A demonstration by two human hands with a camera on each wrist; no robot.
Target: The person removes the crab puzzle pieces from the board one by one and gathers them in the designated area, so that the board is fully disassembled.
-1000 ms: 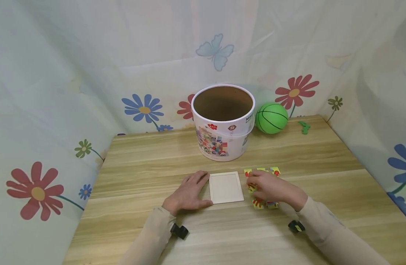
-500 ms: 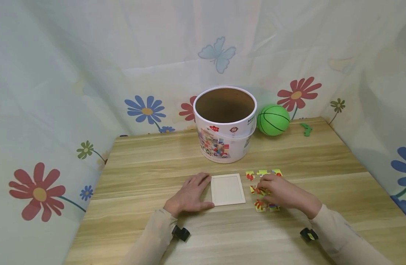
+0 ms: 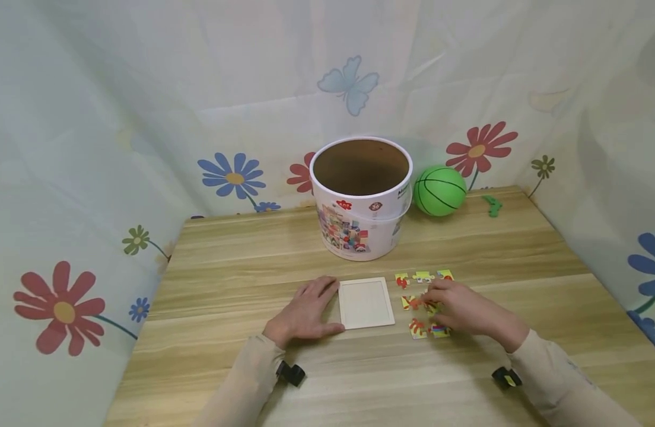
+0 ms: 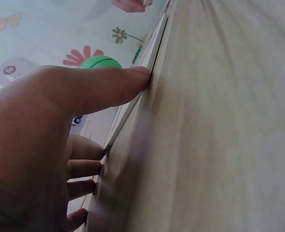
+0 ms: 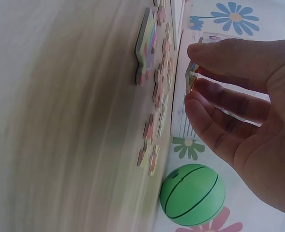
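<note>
My left hand point(image 3: 305, 314) lies at the left side of a square pale wooden puzzle tray point(image 3: 366, 303), its thumb point(image 4: 108, 86) and fingertips touching the edge. The tray's recess is bare. To its right, several yellow and red jigsaw pieces point(image 3: 417, 328) are spread in loose rows on the table. Over the right part of those rows is my right hand point(image 3: 469, 311), pinching one jigsaw piece point(image 5: 192, 76) between thumb and fingers. In the right wrist view that piece is held up off the table. My right hand hides some of the pieces beneath it in the head view.
A large white bucket point(image 3: 359, 237) with printed pictures stands behind the tray. Beside it sits a green ball point(image 3: 440, 191) with black lines, and a small green toy point(image 3: 492, 206) lies farther right. A flower-printed curtain point(image 3: 242, 107) closes in the wooden table point(image 3: 242, 249).
My right hand has moved rightward over the pieces, uncovering those at the left of the rows. My left hand stays at the tray.
</note>
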